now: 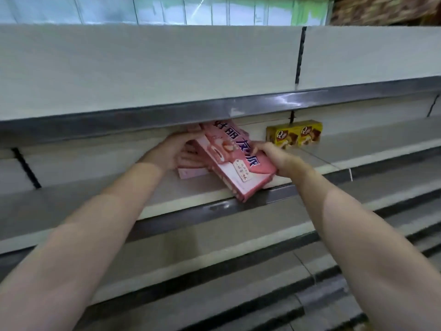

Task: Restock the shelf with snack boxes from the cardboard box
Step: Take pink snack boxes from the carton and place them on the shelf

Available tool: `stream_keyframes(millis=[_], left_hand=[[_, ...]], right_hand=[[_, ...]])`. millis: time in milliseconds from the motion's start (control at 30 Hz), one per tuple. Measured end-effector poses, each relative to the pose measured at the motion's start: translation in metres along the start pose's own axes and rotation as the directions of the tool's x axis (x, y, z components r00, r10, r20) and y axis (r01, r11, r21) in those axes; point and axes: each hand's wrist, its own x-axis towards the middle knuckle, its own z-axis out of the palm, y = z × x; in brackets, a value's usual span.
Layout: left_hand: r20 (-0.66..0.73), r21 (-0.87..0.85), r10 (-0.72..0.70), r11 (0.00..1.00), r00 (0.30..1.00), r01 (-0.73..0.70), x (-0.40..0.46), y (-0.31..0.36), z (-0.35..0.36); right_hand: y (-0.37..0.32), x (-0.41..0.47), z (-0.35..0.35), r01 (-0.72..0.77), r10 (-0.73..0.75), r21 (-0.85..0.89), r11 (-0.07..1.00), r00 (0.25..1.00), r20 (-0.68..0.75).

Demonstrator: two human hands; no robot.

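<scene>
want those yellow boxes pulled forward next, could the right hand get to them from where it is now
Probably yes. The yellow boxes sit on the same shelf, just right of the right hand, with bare shelf between. But that hand grips the tilted pink box, which it would have to let go first.

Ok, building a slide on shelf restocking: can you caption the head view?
Both hands, left and right, tilt pink cardboard snack boxes onto a white metal shelf.
</scene>
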Motion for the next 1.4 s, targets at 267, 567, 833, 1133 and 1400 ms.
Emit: stream_keyframes(millis=[267,567,833,1133,1400], left_hand=[[-0.039,0.008,0.018,1.0,0.999,-0.018,-0.014,-0.009,-0.035],[-0.082,0.242,0.061,0.969,0.995,-0.039,-0.042,-0.051,-0.053],[-0.282,0.41,0.105,0.912,0.954,0.021,-0.044,-0.075,-0.03],[-0.292,0.51,0.171,0.86,0.941,0.002,-0.032,-0.072,-0.02],[-0.397,0.584,0.188,0.807,0.898,0.089,-0.017,-0.071,0.001]], right_hand=[[-0.032,0.016,0.008,0.065,-0.103,-0.409,0.91,0.992,-0.073],[-0.07,0.018,0.031,0.195,-0.194,-0.801,0.567,0.976,0.1],[-0.035,0.024,0.043,0.235,-0.416,-0.939,0.251,0.902,0.115],[-0.018,0.036,0.027,0.157,-0.271,-0.985,0.067,0.953,0.134],[-0.007,0.052,0.027,0.151,-0.401,-0.988,0.012,0.906,0.134]])
